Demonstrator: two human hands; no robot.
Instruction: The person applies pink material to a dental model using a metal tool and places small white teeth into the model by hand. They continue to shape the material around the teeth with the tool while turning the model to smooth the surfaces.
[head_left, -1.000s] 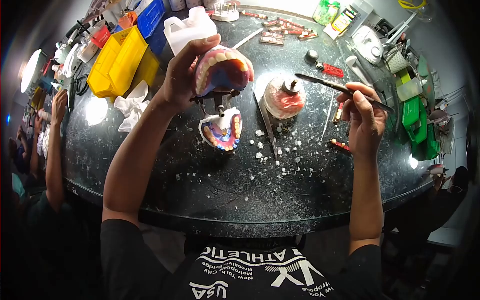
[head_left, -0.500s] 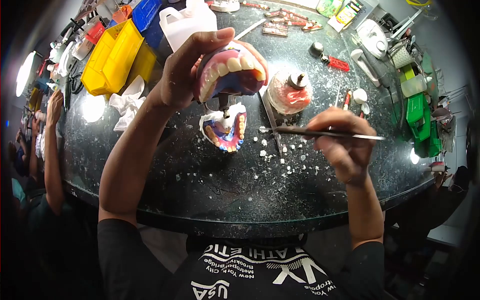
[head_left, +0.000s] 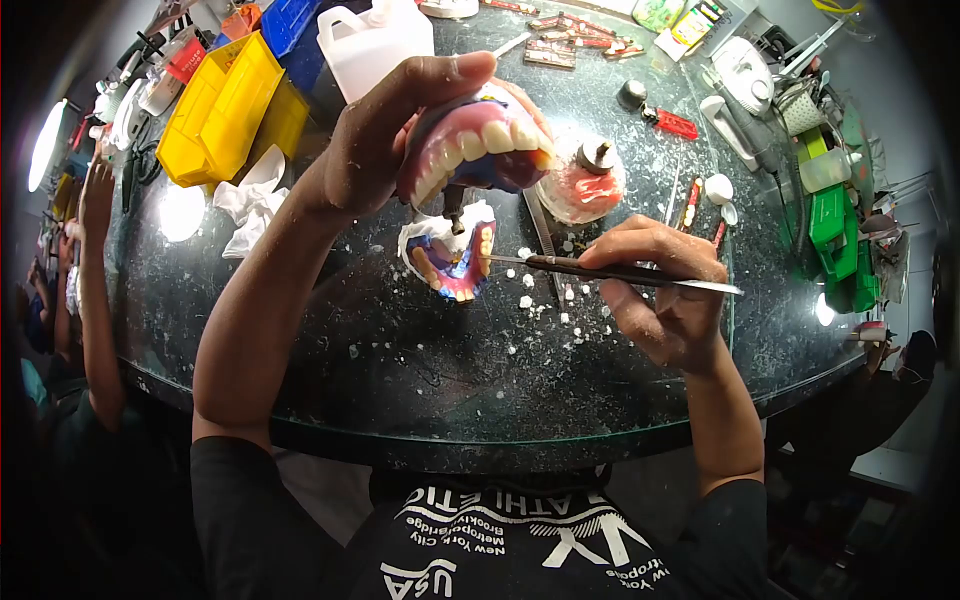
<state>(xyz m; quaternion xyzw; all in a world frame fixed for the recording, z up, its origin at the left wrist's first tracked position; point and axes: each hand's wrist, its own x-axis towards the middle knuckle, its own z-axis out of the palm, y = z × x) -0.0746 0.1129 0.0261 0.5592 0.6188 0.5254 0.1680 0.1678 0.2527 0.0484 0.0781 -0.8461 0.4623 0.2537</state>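
Observation:
My left hand (head_left: 375, 140) grips a large upper denture model (head_left: 485, 150) with pink gum and white teeth, raised and tilted so the teeth face me. Below it lies a lower denture model (head_left: 427, 279) with yellowish teeth and blue and white material. A dark metal post (head_left: 455, 212) stands between the two. Pinched in my right hand (head_left: 670, 290) is a slim dark-handled carving tool (head_left: 605, 269). Its thin tip points left and overlaps the lower model's right row of teeth in this view.
Right of the models sits a round pink-and-white cast (head_left: 582, 185) with a metal knob, beside a flat metal strip (head_left: 545, 235). White crumbs (head_left: 526, 301) dot the black table. Yellow bins (head_left: 225, 110), a white jug (head_left: 375, 45) and green bins (head_left: 840, 245) stand around. Other people work at left and right.
My right hand has moved left, bringing the tool's tip over to the lower denture model. My left hand and the upper denture model have shifted slightly right and tilted.

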